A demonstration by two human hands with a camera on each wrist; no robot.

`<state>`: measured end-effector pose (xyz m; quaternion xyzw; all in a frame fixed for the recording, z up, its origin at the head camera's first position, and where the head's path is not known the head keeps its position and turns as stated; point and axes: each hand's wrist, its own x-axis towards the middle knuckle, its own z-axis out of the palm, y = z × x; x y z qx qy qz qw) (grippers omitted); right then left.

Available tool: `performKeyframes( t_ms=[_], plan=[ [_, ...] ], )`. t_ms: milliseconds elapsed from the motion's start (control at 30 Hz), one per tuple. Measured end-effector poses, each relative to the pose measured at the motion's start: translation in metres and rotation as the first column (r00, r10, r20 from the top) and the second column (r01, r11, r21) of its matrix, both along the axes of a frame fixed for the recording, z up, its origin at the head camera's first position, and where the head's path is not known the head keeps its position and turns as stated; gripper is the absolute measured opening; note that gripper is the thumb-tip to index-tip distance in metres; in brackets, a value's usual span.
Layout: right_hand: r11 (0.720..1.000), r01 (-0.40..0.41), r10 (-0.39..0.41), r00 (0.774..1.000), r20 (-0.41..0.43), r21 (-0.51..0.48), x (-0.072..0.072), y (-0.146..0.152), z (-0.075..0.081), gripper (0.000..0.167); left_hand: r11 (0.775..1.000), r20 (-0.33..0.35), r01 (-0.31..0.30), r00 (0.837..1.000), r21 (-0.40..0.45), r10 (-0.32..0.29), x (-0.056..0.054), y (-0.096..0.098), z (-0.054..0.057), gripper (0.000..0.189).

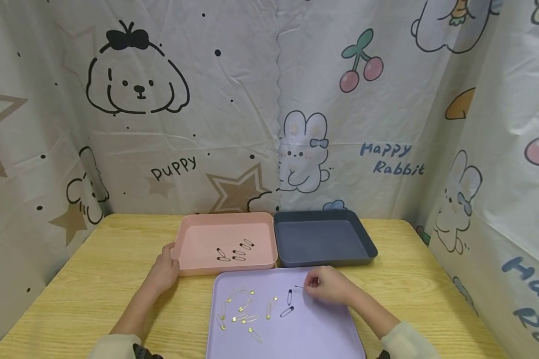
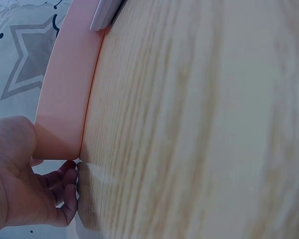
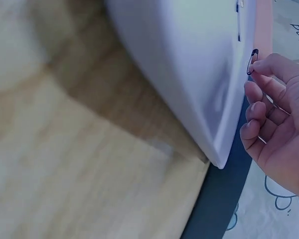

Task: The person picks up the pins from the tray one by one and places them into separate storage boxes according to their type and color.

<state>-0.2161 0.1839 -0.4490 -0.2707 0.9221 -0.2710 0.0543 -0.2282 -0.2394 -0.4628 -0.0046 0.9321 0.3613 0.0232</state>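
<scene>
Between thumb and index finger, my right hand (image 1: 328,285) pinches a black safety pin (image 3: 252,62) above the far right part of a purple tray (image 1: 319,334). Two more black safety pins (image 1: 287,311) lie on that tray near its middle. Several gold safety pins (image 1: 255,335) are scattered over its left half. My left hand (image 1: 163,271) grips the near left corner of a pink tray (image 1: 195,237), its thumb at the rim and its fingers curled against the outside. Several black safety pins (image 1: 238,258) lie inside the pink tray.
A dark blue-grey tray (image 1: 323,239) stands right of the pink one, against its side. The purple tray sits in front of both on a wooden table (image 1: 404,279). A printed curtain (image 1: 233,124) hangs behind and along the sides.
</scene>
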Motion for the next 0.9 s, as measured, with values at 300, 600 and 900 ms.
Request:
performKeyframes(
  t_ms=[300,600,900],
  plan=[
    [0.999,0.03,-0.03,0.999,-0.016,-0.018,-0.011,-0.007,0.018,0.005,1.0,-0.009,-0.008,1.0,0.0,0.008,0.001,-0.001,0.002,0.056],
    [0.997,0.066,-0.065,0.998,0.018,-0.051,-0.024,-0.023,0.032,0.006,1.0,-0.01,-0.007,1.0,0.006,0.007,0.0,0.0,0.001,0.056],
    [0.994,0.059,-0.06,0.998,-0.001,-0.09,-0.038,-0.038,0.04,0.007,1.0,0.005,0.001,1.0,0.02,-0.001,-0.001,-0.001,-0.002,0.055]
  ],
)
